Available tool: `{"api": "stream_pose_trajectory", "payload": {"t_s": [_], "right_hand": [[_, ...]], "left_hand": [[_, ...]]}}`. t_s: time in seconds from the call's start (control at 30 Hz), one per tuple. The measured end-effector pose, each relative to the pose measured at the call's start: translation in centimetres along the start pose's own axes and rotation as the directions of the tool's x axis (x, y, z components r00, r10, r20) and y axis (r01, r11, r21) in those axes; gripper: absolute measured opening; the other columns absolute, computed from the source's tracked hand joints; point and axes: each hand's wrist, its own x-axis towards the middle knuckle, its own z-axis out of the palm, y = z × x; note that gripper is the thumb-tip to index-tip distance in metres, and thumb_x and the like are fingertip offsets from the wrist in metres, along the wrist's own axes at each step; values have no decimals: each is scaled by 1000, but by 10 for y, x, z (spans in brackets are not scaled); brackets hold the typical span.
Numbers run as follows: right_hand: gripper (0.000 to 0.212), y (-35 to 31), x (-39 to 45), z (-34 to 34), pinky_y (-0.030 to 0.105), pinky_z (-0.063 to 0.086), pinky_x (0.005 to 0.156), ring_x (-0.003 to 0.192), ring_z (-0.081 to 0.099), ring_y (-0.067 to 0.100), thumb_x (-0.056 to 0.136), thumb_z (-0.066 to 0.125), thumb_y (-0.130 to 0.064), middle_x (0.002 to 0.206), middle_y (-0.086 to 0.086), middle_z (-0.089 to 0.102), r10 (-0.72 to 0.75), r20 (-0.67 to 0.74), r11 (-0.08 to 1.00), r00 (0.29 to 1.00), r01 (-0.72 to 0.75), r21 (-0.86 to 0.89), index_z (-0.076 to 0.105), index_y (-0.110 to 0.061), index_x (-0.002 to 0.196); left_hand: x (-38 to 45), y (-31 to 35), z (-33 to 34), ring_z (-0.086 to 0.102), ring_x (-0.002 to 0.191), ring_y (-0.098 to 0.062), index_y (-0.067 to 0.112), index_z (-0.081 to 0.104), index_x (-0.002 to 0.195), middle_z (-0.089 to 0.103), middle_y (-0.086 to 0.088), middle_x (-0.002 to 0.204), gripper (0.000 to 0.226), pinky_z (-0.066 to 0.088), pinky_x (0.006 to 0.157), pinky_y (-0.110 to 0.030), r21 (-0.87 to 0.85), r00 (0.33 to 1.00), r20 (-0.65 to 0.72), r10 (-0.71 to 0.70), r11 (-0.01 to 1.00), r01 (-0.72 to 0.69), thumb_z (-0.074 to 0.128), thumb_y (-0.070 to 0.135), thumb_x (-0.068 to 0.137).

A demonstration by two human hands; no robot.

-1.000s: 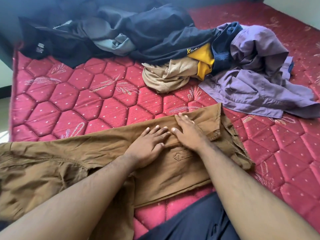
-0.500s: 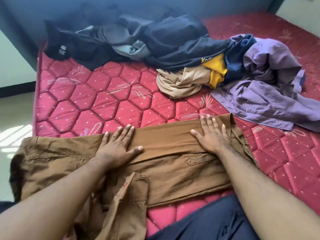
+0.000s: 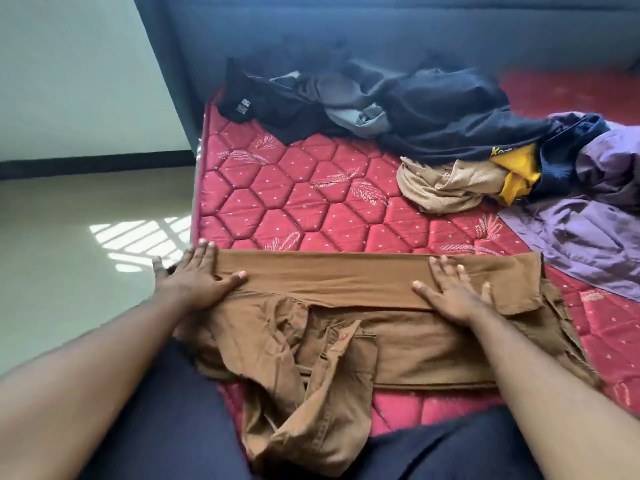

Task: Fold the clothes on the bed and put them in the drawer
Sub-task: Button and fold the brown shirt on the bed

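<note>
Both hands have slid apart: left hand (image 3: 194,282) and right hand (image 3: 453,292) press flat on the trousers (image 3: 346,327); I fear the loose waistband between them unfolds.

A bedroom in a home. A red quilted mattress (image 3: 311,202) fills the middle, with a dark padded headboard (image 3: 381,32) at 12 o'clock. Loose clothes (image 3: 433,109) lie heaped from 12 to 3 o'clock. At 9 o'clock a pale tiled floor (image 3: 69,220) catches window light below a plain wall (image 3: 76,81) with dark skirting.
</note>
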Motion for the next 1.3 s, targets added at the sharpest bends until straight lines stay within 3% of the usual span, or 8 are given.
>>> {"api": "stream_pose_trajectory", "payload": {"t_s": [0.1,0.23,0.4,0.63,0.73,0.83,0.97,1.3], "right_hand": [[92,-10,-12,-7,66,-2,115,151,-4,21,80,21,-86,162,-10,-15,92,-85,994,992,-96,-46,-6,-40,154],[74,-105,-40,28,52,-2,118,151,-3,15,91,31,-72,163,-12,-6,-401,-69,916,913,400,-26,-1,-46,152],[80,-50,-42,25,58,1,118,151,-3,20,89,38,-73,163,-13,-7,-119,-52,991,992,115,-74,2,-42,154],[57,-101,-105,41,50,-2,117,143,-5,4,76,78,-21,157,-20,16,-693,-27,710,720,688,149,58,-40,126],[22,-98,-119,43,42,25,112,142,26,10,69,61,-11,144,-15,46,-653,-241,658,718,695,289,57,-31,77],[35,-89,-138,1,32,56,79,93,69,27,68,44,16,97,11,71,-397,-524,198,753,628,753,52,-17,76],[36,-44,-146,-56,25,48,62,67,60,13,77,42,8,72,-3,63,182,-705,-65,686,724,687,57,-25,83],[35,-16,-157,-48,9,43,60,62,55,-4,83,53,12,61,-17,63,-21,-679,369,734,637,677,63,-19,73]], "left_hand": [[-6,37,-19,-13,152,-24,26,-5,158,-16,1,165,96,-7,112,-68,-1,984,-113,138,990,-139,24,83,85],[-33,76,3,-7,152,-15,45,-8,154,-3,16,165,77,-13,117,-61,53,838,-25,545,838,-544,22,77,91],[-18,-28,-2,-7,152,-33,39,5,156,2,8,166,90,-11,108,-72,35,986,-162,38,999,-33,17,87,82],[-72,11,24,49,135,-23,23,59,136,59,-2,138,55,35,113,-48,-173,566,-434,701,551,-816,46,46,88],[-73,-3,27,58,122,-17,11,72,118,69,-3,123,42,38,110,-30,-262,498,-410,764,424,-867,56,33,86],[-83,-14,28,56,124,-8,16,65,128,65,2,128,49,40,107,-18,-579,690,-363,626,429,-693,72,42,87],[-83,-12,26,42,134,-1,21,56,139,53,11,140,94,25,113,-15,-612,801,-299,519,540,-578,48,85,70],[-103,52,12,39,135,-16,37,54,137,51,10,143,77,28,109,-47,-96,647,-381,661,667,-738,45,82,75]]}}
